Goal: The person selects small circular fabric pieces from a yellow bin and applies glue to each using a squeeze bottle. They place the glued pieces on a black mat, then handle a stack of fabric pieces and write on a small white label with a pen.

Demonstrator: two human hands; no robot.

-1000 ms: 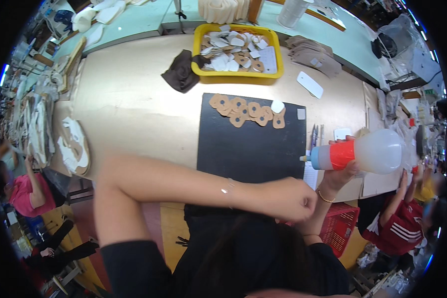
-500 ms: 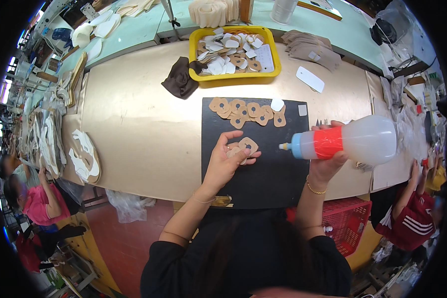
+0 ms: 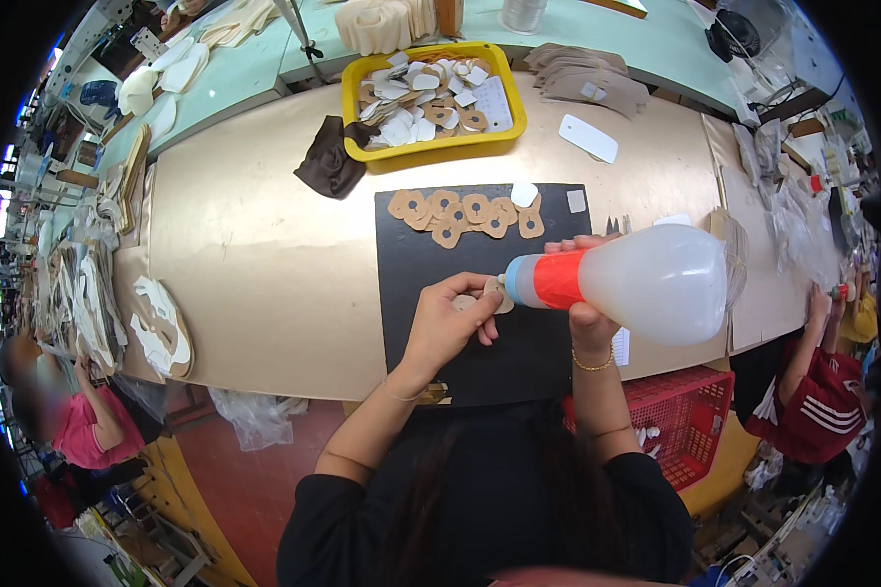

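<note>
My right hand grips a translucent squeeze bottle with a red band and a light-blue cap; it lies nearly level, filled with something whitish. Its nozzle points left and meets, or nearly meets, the small tan pieces pinched in my left hand. The cap and fingers partly hide these pieces. Beneath both hands is a black mat. Along its far part lie several overlapping tan cut-outs with dark round centres, and a white rounded piece rests on them.
Beyond the mat stands a yellow tray full of white and tan pieces, with a dark brown cloth at its left. A white tag-shaped piece and stacked tan sheets lie far right. A red basket sits below the table's near edge.
The bottle has moved left in my right hand, bringing its nozzle to the pieces in my left hand. The whole view has shifted slightly.
</note>
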